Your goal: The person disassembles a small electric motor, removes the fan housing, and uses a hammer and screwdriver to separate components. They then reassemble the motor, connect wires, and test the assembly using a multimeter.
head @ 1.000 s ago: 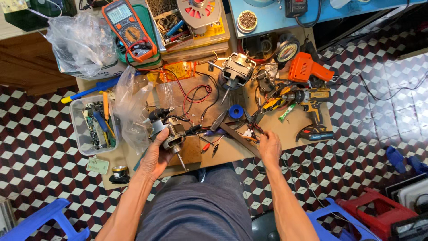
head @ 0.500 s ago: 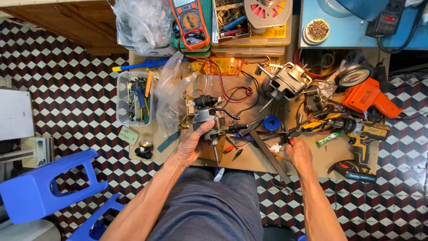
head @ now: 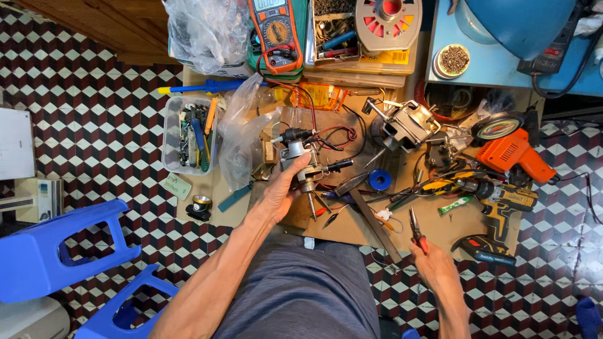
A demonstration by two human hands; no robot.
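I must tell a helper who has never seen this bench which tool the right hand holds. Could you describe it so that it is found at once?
Start at the low wooden workbench and go to its near edge, just left of the yellow cordless drill. There the right hand holds small pliers. Their red handles and thin dark tips, pointing away from the person, set them apart from the wires and screwdrivers nearby.
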